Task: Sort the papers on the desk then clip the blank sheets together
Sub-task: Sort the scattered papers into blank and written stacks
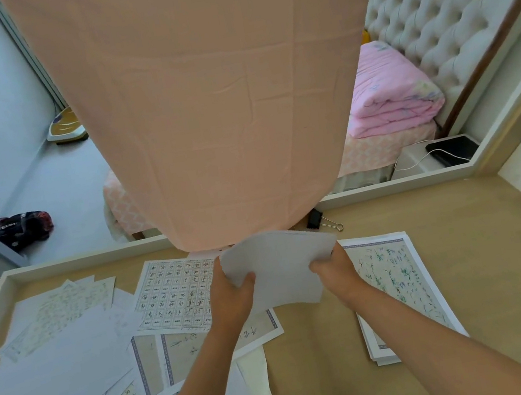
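1. Both grips are closed on one thing: the left hand (235, 297) pinches the left edge of the blank sheets (281, 263), thumb on top, and the right hand (336, 272) pinches the right edge the same way.
2. The blank sheets are held in the air just above the table (472, 264), between the calligraphy grid sheet (175, 292) and the neat printed pile (403, 287) on the right.
3. The binder clip (320, 221) lies on the table just beyond the sheets, near the hem of a hanging peach cloth (211, 101) (its wire handles point right).
4. Sorting looks unfinished: loose papers (53, 355) sprawl on the left, some plain-looking, so more blanks may lie there.
5. The stack bows between the thumbs and its far edges look uneven. Clipped like that, the clip would probably bite only some sheets and the rest would slide out.
6. Freeing one hand to fetch the clip leaves a one-sided pinch, which could let the stack fan or droop onto the printed sheets and mix with them.
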### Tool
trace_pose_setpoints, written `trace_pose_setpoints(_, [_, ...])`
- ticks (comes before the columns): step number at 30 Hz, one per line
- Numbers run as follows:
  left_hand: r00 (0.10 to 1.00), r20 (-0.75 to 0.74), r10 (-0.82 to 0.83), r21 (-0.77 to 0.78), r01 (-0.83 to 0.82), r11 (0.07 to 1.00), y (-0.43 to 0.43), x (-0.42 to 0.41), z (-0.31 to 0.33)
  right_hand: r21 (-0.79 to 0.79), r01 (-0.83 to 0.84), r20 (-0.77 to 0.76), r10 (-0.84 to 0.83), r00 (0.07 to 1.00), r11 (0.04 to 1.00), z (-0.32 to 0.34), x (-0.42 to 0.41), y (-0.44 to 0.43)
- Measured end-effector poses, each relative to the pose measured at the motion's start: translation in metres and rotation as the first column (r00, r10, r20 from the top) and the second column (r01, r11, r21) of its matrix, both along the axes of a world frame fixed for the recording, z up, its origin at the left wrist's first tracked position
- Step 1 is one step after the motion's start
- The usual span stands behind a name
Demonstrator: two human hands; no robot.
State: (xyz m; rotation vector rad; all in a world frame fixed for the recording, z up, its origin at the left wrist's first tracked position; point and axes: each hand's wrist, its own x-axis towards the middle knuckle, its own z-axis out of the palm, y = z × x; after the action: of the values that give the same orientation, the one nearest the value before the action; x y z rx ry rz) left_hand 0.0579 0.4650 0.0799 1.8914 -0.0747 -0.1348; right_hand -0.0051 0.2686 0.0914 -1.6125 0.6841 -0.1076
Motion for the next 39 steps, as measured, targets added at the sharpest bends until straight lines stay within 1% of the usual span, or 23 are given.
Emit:
trace_pose_setpoints(2, [0.999, -0.016, -0.046, 0.069, 0.047, 0.997, 0.003, 0.003, -0.003, -0.002, -0.027, -0.03, 0.027, 0.999, 1.0, 0.001, 0.0, -0.002])
trace_pose_setpoints(4, [0.994, 0.055, -0.09, 0.123, 0.083, 0.989, 0.006, 0.008, 0.004, -0.041, -0.005, 0.004, 0.005, 1.0, 0.999, 0.012, 0.002, -0.004])
trace_pose_setpoints(5, [0.985, 0.117, -0.128, 0.154, 0.109, 0.982, 0.007, 0.01, 0.011, -0.089, 0.015, 0.051, -0.01, 0.999, 0.996, 0.019, 0.004, -0.006])
trace_pose_setpoints(7, [0.942, 0.246, -0.228, 0.248, 0.166, 0.954, 0.007, 0.018, 0.026, -0.323, 0.046, 0.204, 0.022, 0.979, 0.945, 0.034, 0.009, -0.011])
trace_pose_setpoints(8, [0.917, 0.285, -0.279, 0.308, 0.188, 0.933, 0.007, 0.023, 0.034, -0.48, 0.048, 0.266, 0.093, 0.959, 0.876, 0.041, 0.011, -0.014])
trace_pose_setpoints(9, [0.894, 0.306, -0.327, 0.366, 0.207, 0.907, 0.006, 0.027, 0.041, -0.642, 0.054, 0.293, 0.18, 0.939, 0.765, 0.046, 0.015, -0.017])
trace_pose_setpoints(10, [0.87, 0.321, -0.374, 0.425, 0.22, 0.878, 0.004, 0.031, 0.048, -0.767, 0.062, 0.288, 0.257, 0.922, 0.639, 0.049, 0.02, -0.02])
trace_pose_setpoints(11, [0.842, 0.339, -0.419, 0.482, 0.227, 0.846, 0.002, 0.034, 0.054, -0.825, 0.037, 0.262, 0.323, 0.909, 0.564, 0.053, 0.024, -0.022])
trace_pose_setpoints(12, [0.812, 0.359, -0.461, 0.536, 0.225, 0.814, 0.0, 0.037, 0.058, -0.82, -0.035, 0.216, 0.365, 0.906, 0.572, 0.059, 0.028, -0.021])
trace_pose_setpoints(13, [0.783, 0.378, -0.494, 0.578, 0.217, 0.786, -0.001, 0.039, 0.062, -0.767, -0.14, 0.158, 0.395, 0.905, 0.626, 0.062, 0.031, -0.019])
trace_pose_setpoints(15, [0.742, 0.391, -0.544, 0.626, 0.219, 0.749, -0.001, 0.042, 0.066, -0.663, -0.308, 0.021, 0.428, 0.904, 0.682, 0.06, 0.033, -0.013])
trace_pose_setpoints(18, [0.755, 0.279, -0.594, 0.674, 0.287, 0.681, 0.017, 0.048, 0.058, -0.535, -0.302, 0.01, 0.364, 0.932, 0.789, 0.047, 0.031, -0.009])
trace_pose_setpoints(20, [0.808, 0.121, -0.576, 0.748, 0.308, 0.589, 0.042, 0.054, 0.046, -0.424, -0.248, 0.036, 0.29, 0.956, 0.871, 0.044, 0.026, -0.01])
trace_pose_setpoints(21, [0.845, 0.051, -0.533, 0.765, 0.31, 0.565, 0.056, 0.057, 0.041, -0.358, -0.216, 0.037, 0.245, 0.969, 0.908, 0.042, 0.023, -0.012])
trace_pose_setpoints(22, [0.883, 0.012, -0.469, 0.747, 0.304, 0.591, 0.07, 0.06, 0.035, -0.299, -0.183, 0.034, 0.202, 0.979, 0.936, 0.041, 0.019, -0.014])
trace_pose_setpoints(24, [0.951, -0.001, -0.308, 0.598, 0.247, 0.763, 0.091, 0.062, 0.03, -0.198, -0.117, 0.036, 0.127, 0.991, 0.973, 0.034, 0.011, -0.017])
trace_pose_setpoints(26, [0.993, -0.01, -0.117, 0.32, 0.114, 0.94, 0.099, 0.057, 0.028, -0.124, -0.049, 0.037, 0.054, 0.998, 0.991, 0.023, 0.006, -0.016])
trace_pose_setpoints(27, [0.999, -0.042, -0.024, 0.146, 0.03, 0.989, 0.098, 0.051, 0.029, -0.102, -0.022, 0.027, 0.025, 0.999, 0.995, 0.018, 0.003, -0.014])
trace_pose_setpoints(28, [0.994, -0.099, 0.046, -0.015, -0.047, 0.999, 0.095, 0.043, 0.028, -0.091, -0.009, 0.012, 0.01, 1.0, 0.996, 0.009, 0.001, -0.012])
trace_pose_setpoints(29, [0.985, -0.152, 0.086, -0.134, -0.107, 0.985, 0.092, 0.035, 0.026, -0.082, -0.009, -0.008, 0.009, 1.0, 0.997, 0.001, -0.003, -0.009])
trace_pose_setpoints(30, [0.975, -0.194, 0.11, -0.19, -0.147, 0.971, 0.088, 0.028, 0.019, -0.077, -0.028, -0.026, 0.026, 0.999, 0.997, -0.006, -0.007, -0.006])
trace_pose_setpoints(34, [0.963, -0.226, 0.147, -0.184, -0.19, 0.964, 0.076, 0.001, -0.011, -0.035, -0.076, -0.076, 0.073, 0.994, 0.996, -0.033, -0.022, 0.002])
trace_pose_setpoints(39, [0.96, -0.124, 0.252, -0.228, -0.274, 0.934, 0.062, -0.007, -0.004, -0.083, -0.036, -0.064, 0.03, 0.997, 0.996, -0.041, -0.022, 0.007])
